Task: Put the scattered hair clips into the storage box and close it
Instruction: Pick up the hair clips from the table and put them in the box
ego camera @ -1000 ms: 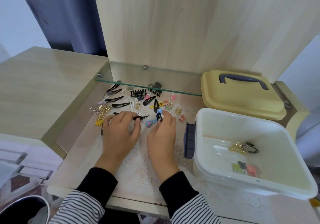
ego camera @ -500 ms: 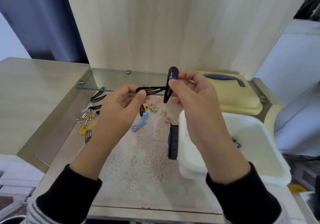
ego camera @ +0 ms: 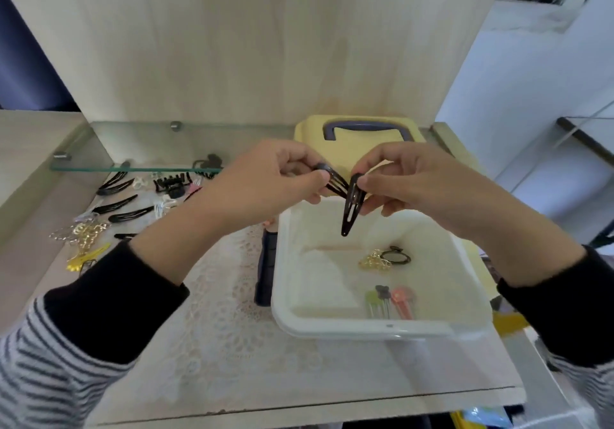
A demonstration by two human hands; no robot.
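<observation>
The left hand (ego camera: pixel 265 179) pinches the rounded end of a flat black clip (ego camera: pixel 336 184); the right hand (ego camera: pixel 408 182) pinches a second, teardrop-shaped clip (ego camera: pixel 351 211) hanging point-down over the smooth white plastic box (ego camera: pixel 365 329). Other scattered clips (ego camera: pixel 129 211), thin black and gold, lie left on the lace-patterned tabletop (ego camera: pixel 232 345), some blurred under the glass shelf (ego camera: pixel 133 166); the hands hide part of the yellow lid (ego camera: pixel 365 138).

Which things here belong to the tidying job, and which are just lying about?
Job: left hand pinching a black clip; right hand pinching a second black clip; white box, with a few clips inside; yellow lid, off; loose clips to its left.
Lying about: glass shelf; lace mat.
</observation>
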